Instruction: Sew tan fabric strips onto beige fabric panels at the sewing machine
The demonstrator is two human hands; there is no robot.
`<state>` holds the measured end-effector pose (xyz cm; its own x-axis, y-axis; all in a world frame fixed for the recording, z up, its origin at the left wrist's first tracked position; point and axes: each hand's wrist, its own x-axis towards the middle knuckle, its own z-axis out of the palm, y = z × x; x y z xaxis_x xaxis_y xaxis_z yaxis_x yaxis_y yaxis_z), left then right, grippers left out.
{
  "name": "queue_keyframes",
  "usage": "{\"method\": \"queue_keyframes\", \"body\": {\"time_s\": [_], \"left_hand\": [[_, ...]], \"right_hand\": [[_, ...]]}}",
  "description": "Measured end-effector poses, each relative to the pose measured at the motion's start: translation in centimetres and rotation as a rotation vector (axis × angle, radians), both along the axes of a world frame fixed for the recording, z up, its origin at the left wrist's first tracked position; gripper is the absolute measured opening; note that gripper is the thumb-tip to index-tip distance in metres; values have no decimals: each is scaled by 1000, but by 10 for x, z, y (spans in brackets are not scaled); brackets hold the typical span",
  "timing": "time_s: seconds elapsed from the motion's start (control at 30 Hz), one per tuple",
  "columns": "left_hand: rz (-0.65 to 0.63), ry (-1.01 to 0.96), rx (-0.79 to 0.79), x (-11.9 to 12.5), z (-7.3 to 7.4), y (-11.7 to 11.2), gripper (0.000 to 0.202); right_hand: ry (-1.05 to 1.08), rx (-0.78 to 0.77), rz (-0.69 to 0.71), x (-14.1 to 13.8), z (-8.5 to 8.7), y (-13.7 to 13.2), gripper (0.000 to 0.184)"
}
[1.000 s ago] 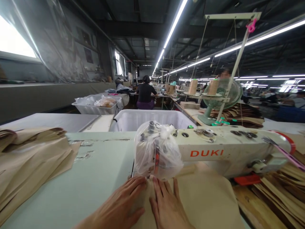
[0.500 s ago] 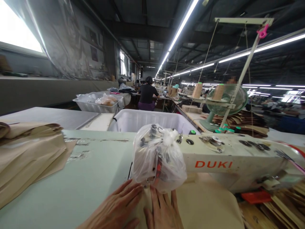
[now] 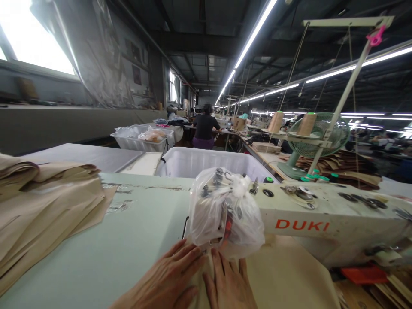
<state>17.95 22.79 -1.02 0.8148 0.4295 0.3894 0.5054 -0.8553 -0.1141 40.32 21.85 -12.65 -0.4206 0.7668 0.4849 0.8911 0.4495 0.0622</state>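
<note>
A piece of beige fabric (image 3: 286,274) lies under the head of a sewing machine (image 3: 299,214) marked DUKI. My left hand (image 3: 170,274) rests flat on the fabric's left part, fingers stretched toward the needle area. Close beside it, my right hand (image 3: 228,279) presses on the same fabric with its fingers slightly spread. A clear plastic bag (image 3: 227,210) is tied over the machine head, just above my fingertips. The needle and presser foot are mostly hidden by the bag.
Folded beige fabric pieces (image 3: 48,206) are piled at the left of the pale green table (image 3: 141,214). Behind the machine stands a white plastic bin (image 3: 206,161). Thread cones (image 3: 276,122) and a green fan (image 3: 318,135) are at the right. A person (image 3: 205,128) sits farther off.
The whole view has shifted, so the scene sits slightly farther right. Both hands stay flat on the fabric near the needle area, with little visible movement against the machine.
</note>
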Motion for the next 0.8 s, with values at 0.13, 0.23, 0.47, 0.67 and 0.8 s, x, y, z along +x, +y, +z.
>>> {"method": "queue_keyframes", "body": {"time_s": [0.13, 0.23, 0.47, 0.67, 0.8], "left_hand": [[-8, -14, -56, -3, -5, 2, 48], [8, -20, -54, -5, -9, 2, 50], [15, -84, 116, -7, -24, 3, 50], [27, -108, 186, -12, -46, 12, 52], [19, -100, 203, -12, -43, 14, 59]], "right_hand": [[21, -30, -17, -1, 3, -2, 51], [47, -74, -17, -2, 7, -4, 52], [162, -120, -69, -16, 27, -15, 49], [267, -146, -120, -28, 35, -20, 51], [261, -207, -117, -28, 44, -20, 51]]}}
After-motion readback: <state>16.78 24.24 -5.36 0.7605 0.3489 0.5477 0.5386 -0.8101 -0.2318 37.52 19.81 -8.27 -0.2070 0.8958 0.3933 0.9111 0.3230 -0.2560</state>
